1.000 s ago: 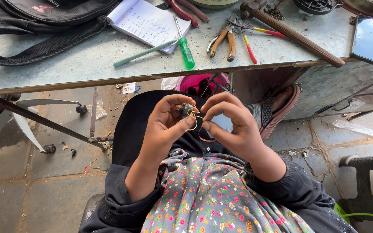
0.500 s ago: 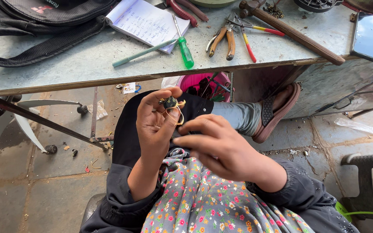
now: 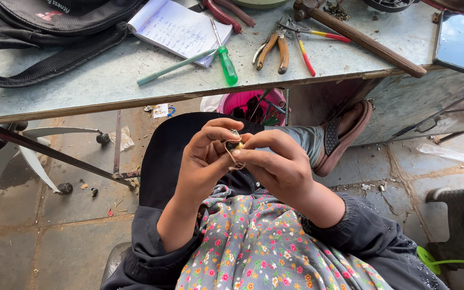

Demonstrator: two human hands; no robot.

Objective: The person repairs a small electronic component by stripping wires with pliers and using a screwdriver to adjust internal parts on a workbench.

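Here, both hands are meeting over the lap, pinching one small part between their fingertips. The left hand is closing its thumb and forefinger on the part from the left, and the right hand is closing on it from the right, its fingers curling over the top. A thin wire is looping down from the part between the two thumbs; what the part is, I cannot tell, since the fingers are hiding most of it. The part is sitting in the air above a dark cloth and a flowered dress, just below the tabletop edge.

Beyond the hands, a pink bucket is standing under the tabletop, and a foot in a brown sandal is resting to the right. On the tabletop, a green screwdriver is lying beside a notebook and a pen. Pliers are lying to the right, near a hammer, with a phone at the far right and a black bag at the left.
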